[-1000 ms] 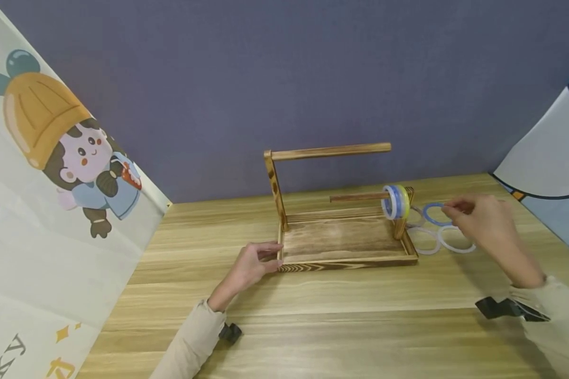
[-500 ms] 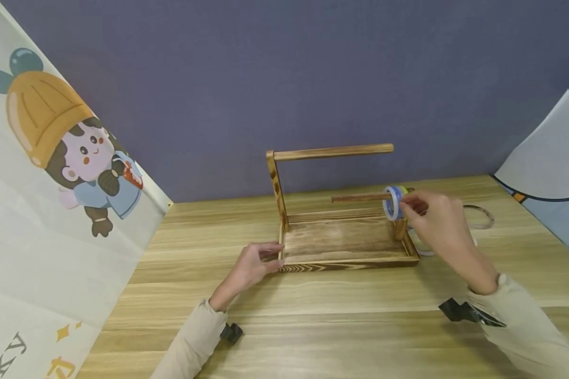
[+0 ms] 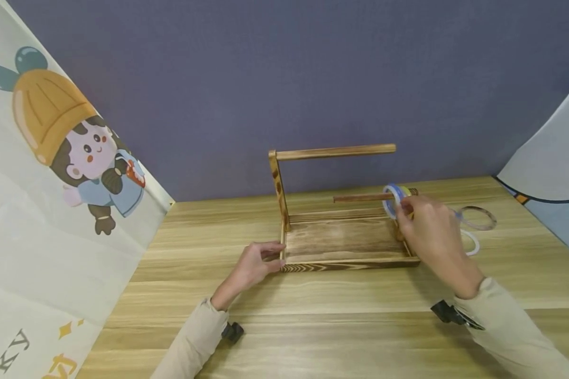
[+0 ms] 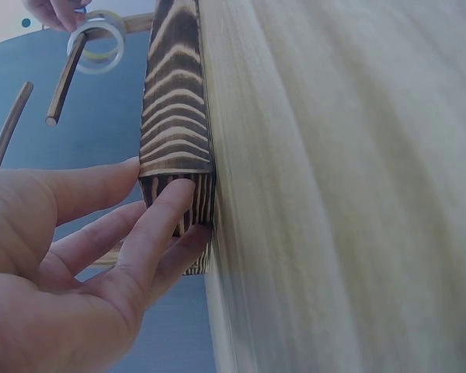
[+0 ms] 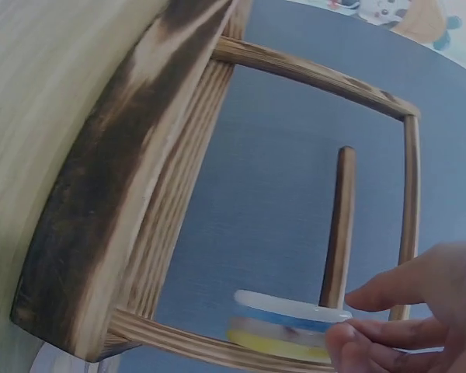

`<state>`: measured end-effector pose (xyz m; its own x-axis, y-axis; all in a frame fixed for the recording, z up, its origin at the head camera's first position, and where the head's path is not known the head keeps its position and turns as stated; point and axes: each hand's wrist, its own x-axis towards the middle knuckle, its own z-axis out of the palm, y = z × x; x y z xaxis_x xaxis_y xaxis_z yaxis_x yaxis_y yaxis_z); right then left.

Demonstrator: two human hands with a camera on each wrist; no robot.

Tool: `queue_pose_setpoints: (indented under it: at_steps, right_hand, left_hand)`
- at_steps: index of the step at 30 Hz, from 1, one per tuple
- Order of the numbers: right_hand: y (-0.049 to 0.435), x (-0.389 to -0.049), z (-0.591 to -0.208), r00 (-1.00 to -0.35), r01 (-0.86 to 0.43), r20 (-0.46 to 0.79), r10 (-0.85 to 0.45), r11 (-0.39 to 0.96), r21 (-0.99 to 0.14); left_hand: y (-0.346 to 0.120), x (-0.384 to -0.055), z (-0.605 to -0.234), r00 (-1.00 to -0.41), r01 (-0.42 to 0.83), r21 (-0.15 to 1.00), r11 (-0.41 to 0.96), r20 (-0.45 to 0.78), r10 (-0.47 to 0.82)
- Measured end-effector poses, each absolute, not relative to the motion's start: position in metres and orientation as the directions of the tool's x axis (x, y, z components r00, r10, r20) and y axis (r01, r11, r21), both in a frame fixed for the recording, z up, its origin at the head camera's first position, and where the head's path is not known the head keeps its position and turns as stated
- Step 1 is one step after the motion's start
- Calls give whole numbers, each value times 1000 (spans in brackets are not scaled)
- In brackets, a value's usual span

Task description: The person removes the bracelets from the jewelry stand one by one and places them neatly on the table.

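On the table stands a wooden stand (image 3: 346,267) with a tray-like base and two horizontal rods. Several rings, white, blue, greyish and yellow, hang together on the lower rod (image 3: 360,198). My right hand (image 3: 433,231) is at these rings. Its thumb and forefinger pinch the edge of the outermost white ring (image 5: 283,303), close to the rod; the hand hides part of the stack in the head view. My left hand (image 3: 251,266) touches the left end of the base, fingertips against the wood with fairly straight fingers (image 4: 159,221).
Loose rings lie on the table right of the stand, among them a brownish ring (image 3: 478,228) and a white ring (image 3: 476,246), partly behind my right hand. The upper rod (image 3: 336,152) extends above the lower one. A dark blue-grey backdrop (image 3: 284,95) rises behind.
My right hand has moved left from the loose rings on the table to the stacked rings on the rod and now pinches the white one. The left hand stays in place.
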<state>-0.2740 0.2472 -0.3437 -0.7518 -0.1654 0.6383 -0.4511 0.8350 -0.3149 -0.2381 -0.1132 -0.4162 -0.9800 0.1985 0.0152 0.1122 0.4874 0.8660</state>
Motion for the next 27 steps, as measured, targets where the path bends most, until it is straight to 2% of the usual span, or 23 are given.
queue_pose_setpoints:
  at_steps: [7,11,21,27]
  right_hand:
    - [245,-275,-353,-726,-414,667,-168,881,-229]
    - [243,-275,-357,-724,-399,673,-153,889,-227]
    - [241,-278,-360,-780,-465,608,-146,787,-407]
    - [240,-280,-360,-771,-493,617,-159,763,-418]
  left_hand:
    - [-113,-238,-415,-980,113,864,490,16,199]
    - [-112,-239,-415,-980,111,863,494,13,196]
    - [-113,-238,-415,-980,110,859,500,10,198]
    - [-113,-239,-416,-981,104,859,501,5,195]
